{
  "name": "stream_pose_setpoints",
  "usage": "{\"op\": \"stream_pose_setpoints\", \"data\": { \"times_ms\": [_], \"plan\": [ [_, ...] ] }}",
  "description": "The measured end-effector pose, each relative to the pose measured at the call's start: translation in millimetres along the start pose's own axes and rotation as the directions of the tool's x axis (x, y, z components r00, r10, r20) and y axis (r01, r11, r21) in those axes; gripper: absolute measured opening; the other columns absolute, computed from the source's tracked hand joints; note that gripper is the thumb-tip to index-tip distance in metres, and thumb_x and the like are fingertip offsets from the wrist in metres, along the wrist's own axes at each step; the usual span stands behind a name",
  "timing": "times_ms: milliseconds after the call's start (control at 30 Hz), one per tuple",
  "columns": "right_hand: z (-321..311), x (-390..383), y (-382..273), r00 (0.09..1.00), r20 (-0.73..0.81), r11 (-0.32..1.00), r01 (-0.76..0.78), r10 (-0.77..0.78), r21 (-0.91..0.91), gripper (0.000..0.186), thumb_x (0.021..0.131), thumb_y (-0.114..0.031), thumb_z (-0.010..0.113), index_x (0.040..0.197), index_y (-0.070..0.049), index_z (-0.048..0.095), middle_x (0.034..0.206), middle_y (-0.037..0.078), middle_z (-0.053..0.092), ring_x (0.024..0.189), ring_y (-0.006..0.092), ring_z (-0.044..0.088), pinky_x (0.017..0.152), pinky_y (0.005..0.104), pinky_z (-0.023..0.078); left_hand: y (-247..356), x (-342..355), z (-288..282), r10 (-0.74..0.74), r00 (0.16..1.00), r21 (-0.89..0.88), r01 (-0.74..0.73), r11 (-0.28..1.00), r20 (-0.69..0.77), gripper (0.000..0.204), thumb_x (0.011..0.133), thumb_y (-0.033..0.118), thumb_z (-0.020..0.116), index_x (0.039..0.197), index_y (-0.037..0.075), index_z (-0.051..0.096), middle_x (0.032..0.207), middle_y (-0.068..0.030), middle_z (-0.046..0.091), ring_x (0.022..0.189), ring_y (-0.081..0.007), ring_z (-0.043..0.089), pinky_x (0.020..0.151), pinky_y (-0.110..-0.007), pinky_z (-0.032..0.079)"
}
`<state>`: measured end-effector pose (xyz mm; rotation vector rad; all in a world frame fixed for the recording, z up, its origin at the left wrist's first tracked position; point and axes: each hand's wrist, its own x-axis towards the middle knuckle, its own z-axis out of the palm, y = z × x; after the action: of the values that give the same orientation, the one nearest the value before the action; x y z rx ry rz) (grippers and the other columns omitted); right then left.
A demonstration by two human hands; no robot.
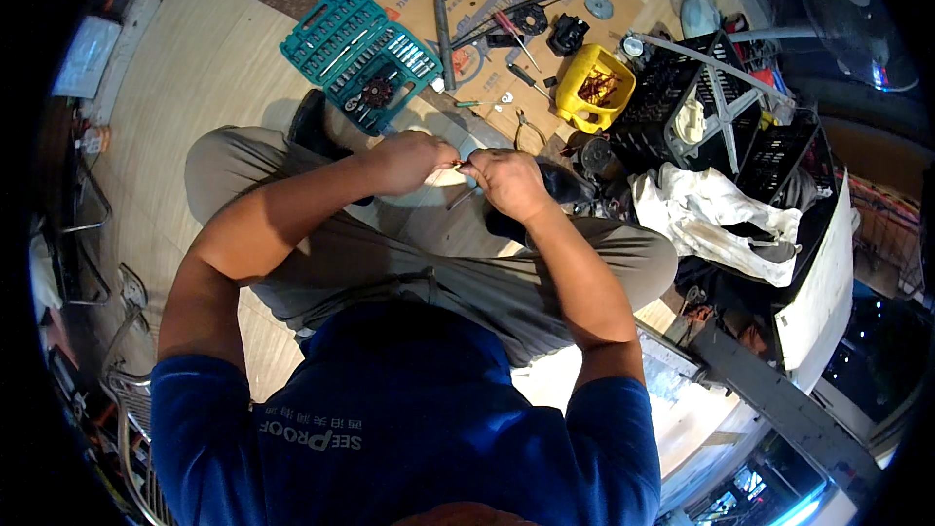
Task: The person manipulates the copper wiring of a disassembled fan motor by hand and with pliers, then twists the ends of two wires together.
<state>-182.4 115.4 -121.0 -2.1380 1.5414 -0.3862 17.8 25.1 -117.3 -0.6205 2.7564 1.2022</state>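
My left hand and my right hand meet in front of my crossed legs, fingertips pinched together. Between them is something small, partly hidden by the fingers; its kind I cannot make out. A pale whitish piece shows just below the left fingertips. Beyond my left hand lies an open green socket set case with rows of sockets and a dark round part on it. Closest to my right hand are pliers with their handles spread on the floor.
On a cardboard sheet lie a hammer, a red-handled screwdriver, black cables and round metal parts. A cut yellow container holds reddish-brown small pieces. Black crates, a white cloth and a fan stand to the right.
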Motion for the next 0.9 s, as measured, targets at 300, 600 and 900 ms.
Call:
{"op": "stream_pose_setpoints", "data": {
  "times_ms": [300,600,900],
  "plan": [
    [-12.1,6.2,-2.6,0.995,-0.084,0.998,0.054,-0.056,-0.024,0.019,0.084,-0.025,0.063,0.083,-0.006,0.063,0.075,0.011,0.063,0.073,0.0312,0.061,0.062,0.0401,0.049,-2.3,3.1,-1.6,-0.078,0.997,-0.164,0.073,0.984,-0.023,0.018,0.093,0.02,0.051,0.096,0.004,0.06,0.087,-0.0206,0.062,0.084,-0.0399,0.06,0.07,-0.046,0.045],
    [-14.1,5.1,-13.4,0.996,-0.048,0.995,0.072,-0.068,0.073,0.018,0.086,-0.021,0.062,0.078,-0.005,0.06,0.072,0.011,0.062,0.069,0.0316,0.061,0.059,0.0402,0.049,-0.4,0.5,-8.0,-0.02,1.0,-0.111,0.02,0.994,0.0,0.018,0.092,0.022,0.051,0.094,0.005,0.059,0.086,-0.0207,0.062,0.085,-0.0406,0.059,0.071,-0.047,0.045],
    [-22.1,7.8,-6.1,0.965,-0.148,0.975,0.204,-0.215,-0.087,0.014,0.081,-0.022,0.065,0.079,-0.008,0.063,0.073,0.008,0.063,0.07,0.0279,0.063,0.061,0.0373,0.05,-25.4,1.5,-3.6,-0.132,0.946,-0.604,0.293,0.741,0.296,0.027,0.097,0.025,0.047,0.099,0.001,0.06,0.071,-0.0045,0.057,0.063,-0.015,0.054,0.06,-0.032,0.044]
  ]
}}
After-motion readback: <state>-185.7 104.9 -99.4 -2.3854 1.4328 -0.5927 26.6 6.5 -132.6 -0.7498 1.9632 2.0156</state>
